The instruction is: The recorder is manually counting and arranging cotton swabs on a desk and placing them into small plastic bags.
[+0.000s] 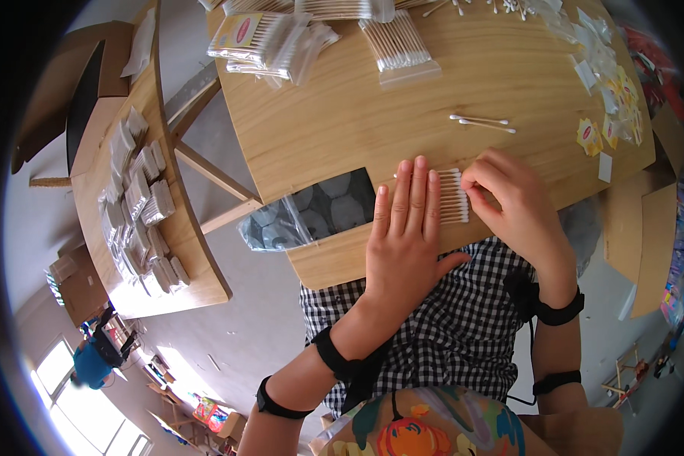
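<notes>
A row of cotton swabs (454,199) lies side by side on the wooden table near its front edge. My left hand (407,220) rests flat over the left part of the row, fingers stretched out and covering most of the sticks. Against the right-hand white tips, my right hand (513,194) has its fingers curled and its thumb and forefinger pinched. Whatever sits in that pinch is hidden. Beyond the hands lie two loose cotton swabs (482,124). Left of my left hand is a dark patterned panel (333,204) with a clear plastic bag (273,226) on it.
Packed swab bags (262,42) are piled at the far left, with another bag of swabs (397,47) beside them. Yellow-white labels (590,137) and clear bags (596,68) lie at the right. A side table (205,281) carries many filled packets (140,209).
</notes>
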### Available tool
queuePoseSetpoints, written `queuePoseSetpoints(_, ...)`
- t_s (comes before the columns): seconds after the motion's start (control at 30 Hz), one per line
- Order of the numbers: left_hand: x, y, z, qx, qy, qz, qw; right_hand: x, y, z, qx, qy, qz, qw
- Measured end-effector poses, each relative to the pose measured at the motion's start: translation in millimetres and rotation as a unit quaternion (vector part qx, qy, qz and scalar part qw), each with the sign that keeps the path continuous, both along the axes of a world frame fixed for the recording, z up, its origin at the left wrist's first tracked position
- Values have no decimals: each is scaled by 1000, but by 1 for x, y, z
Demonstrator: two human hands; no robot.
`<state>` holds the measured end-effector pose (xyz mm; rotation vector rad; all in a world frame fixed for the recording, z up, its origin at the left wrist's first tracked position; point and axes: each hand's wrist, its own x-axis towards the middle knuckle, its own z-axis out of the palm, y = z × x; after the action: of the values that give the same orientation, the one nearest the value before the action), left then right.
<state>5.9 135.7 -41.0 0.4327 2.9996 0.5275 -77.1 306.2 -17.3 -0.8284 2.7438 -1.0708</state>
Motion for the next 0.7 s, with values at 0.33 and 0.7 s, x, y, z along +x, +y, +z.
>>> queuePoseSetpoints(0.33, 0, -3, -1, 16, -8, -7, 1000, -6, -1, 3, 59, 4, 20, 998)
queuePoseSetpoints(0.7, 3, -5, -5, 45, 1, -1, 999, 48, 123, 45, 207, -100, -243, 942)
